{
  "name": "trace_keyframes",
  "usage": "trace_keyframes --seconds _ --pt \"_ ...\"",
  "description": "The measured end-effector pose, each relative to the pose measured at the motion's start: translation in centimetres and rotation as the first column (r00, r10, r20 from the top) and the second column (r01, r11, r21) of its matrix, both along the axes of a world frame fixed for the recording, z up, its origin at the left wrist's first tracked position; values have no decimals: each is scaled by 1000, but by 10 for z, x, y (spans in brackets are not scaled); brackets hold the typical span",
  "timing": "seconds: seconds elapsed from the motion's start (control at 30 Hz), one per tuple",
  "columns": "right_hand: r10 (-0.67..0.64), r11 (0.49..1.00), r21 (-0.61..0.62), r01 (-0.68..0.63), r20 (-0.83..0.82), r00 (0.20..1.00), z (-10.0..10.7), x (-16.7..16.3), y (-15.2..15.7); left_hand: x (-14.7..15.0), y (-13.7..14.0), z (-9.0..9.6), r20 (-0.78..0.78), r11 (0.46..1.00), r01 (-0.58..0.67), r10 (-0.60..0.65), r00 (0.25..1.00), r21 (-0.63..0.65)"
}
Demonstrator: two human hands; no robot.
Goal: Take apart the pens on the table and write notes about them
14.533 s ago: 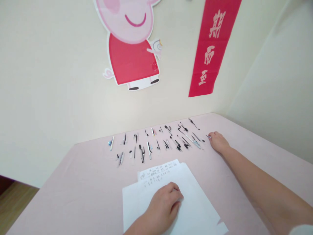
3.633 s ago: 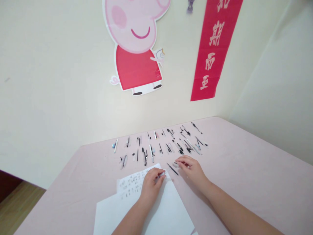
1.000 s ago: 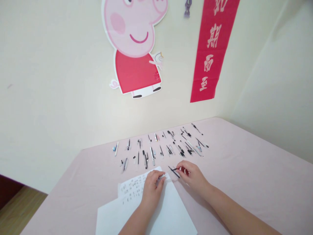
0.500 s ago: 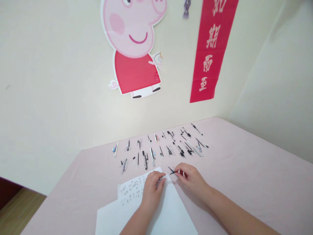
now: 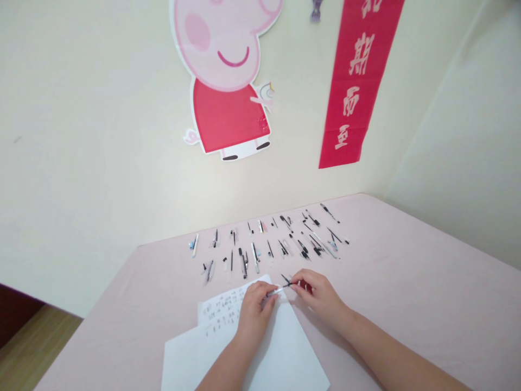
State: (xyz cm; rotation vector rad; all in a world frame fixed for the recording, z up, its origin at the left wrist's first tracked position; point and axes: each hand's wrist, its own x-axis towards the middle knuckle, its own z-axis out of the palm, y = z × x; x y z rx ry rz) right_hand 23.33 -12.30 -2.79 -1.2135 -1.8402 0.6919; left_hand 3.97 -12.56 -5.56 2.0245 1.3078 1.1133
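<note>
My left hand (image 5: 254, 309) is closed over the paper, its fingertips pinching a clear pen barrel (image 5: 274, 292). Just to its right, the thumb and fingers of my right hand (image 5: 319, 294) pinch a thin black pen refill (image 5: 287, 285). The refill's left end meets the open end of the barrel; how far in it reaches is too small to tell. A second thin dark piece (image 5: 285, 278) crosses close to the right fingertips, and I cannot tell if it is held too. Under the left hand lie white paper sheets (image 5: 203, 358), one with handwriting.
Beyond the hands, taken-apart pens (image 5: 243, 263), caps and refills lie in two rough rows on the pink tablecloth (image 5: 391, 304). Behind the table stands a wall with a cartoon pig cutout (image 5: 232, 117) and a red banner (image 5: 350, 108).
The black refill in my right hand has come left to meet the clear barrel; a small gap was between them before. The camera view has shifted slightly.
</note>
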Motion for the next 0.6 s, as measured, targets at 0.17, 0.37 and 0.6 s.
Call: trace_keyframes --seconds 0.17,0.37,0.6 --pt "-1 1000 -9 1 -15 1000 2 -1 -1 0 0 -1 1 1000 12 -12 1000 6" --pt "7 1000 -12 -7 -8 1000 0 -2 -1 -1 0 -1 6 1000 20 -20 1000 20" --pt "14 1000 -14 -14 -4 1000 -5 0 0 0 0 1 -7 1000 18 -18 1000 -3"
